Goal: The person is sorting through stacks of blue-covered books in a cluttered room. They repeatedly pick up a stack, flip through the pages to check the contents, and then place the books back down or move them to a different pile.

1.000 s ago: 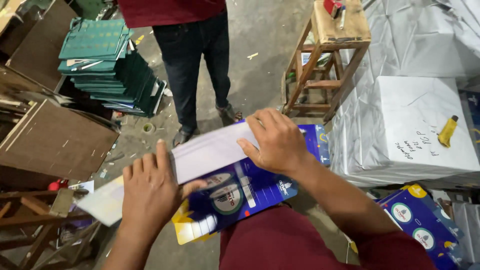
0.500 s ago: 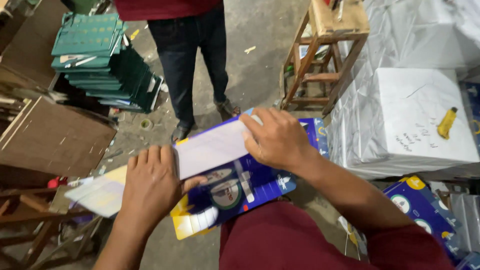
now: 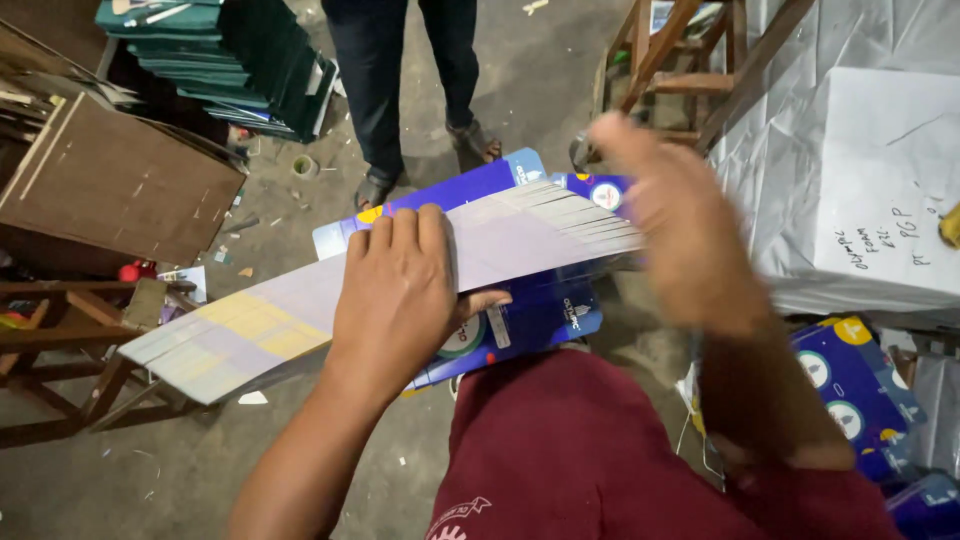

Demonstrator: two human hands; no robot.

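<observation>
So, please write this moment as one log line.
left hand: pressing flat on fanned sheets | right hand: raised, blurred, at sheets' far end | under sheets: blue covers | bystander standing ahead

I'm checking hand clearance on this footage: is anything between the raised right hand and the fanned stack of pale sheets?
Nothing visible does. The right hand is blurred, lifted just past the fanned end of the sheet stack, with only open air between them. The left hand lies flat on the stack's middle, clear of that end, pressing it onto the blue printed cards.
</observation>
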